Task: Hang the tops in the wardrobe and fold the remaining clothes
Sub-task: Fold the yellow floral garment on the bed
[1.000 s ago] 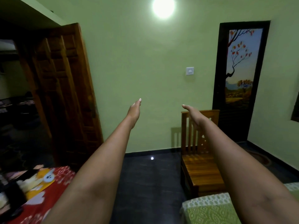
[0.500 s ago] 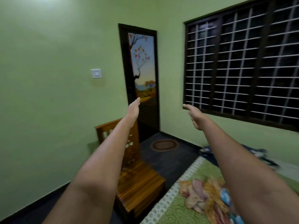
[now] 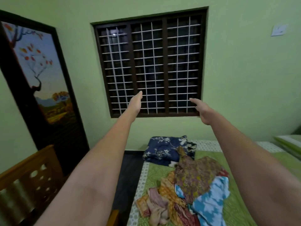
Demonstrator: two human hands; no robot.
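Both arms reach straight out in front of the person, raised toward a barred window (image 3: 150,62) in the green wall. The left hand (image 3: 136,103) is seen edge-on, its fingers straight and pressed together, holding nothing. The right hand (image 3: 202,110) is also bare of any load, fingers extended and close together, pointing left and forward. Neither hand touches anything.

The pile of clothes (image 3: 184,191) lies loose and unfolded on the green patterned bedsheet (image 3: 234,209), below and between the arms, nearer the right forearm: an orange printed piece, a pink one, a brown floral one and a blue-and-white one overlap each other. Just beyond the pile, at the bed's far edge, sits a navy floral bundle (image 3: 164,149). A wooden chair (image 3: 27,180) stands at lower left, beside a door with a tree painting (image 3: 39,75). A wall switch (image 3: 278,30) is at upper right.
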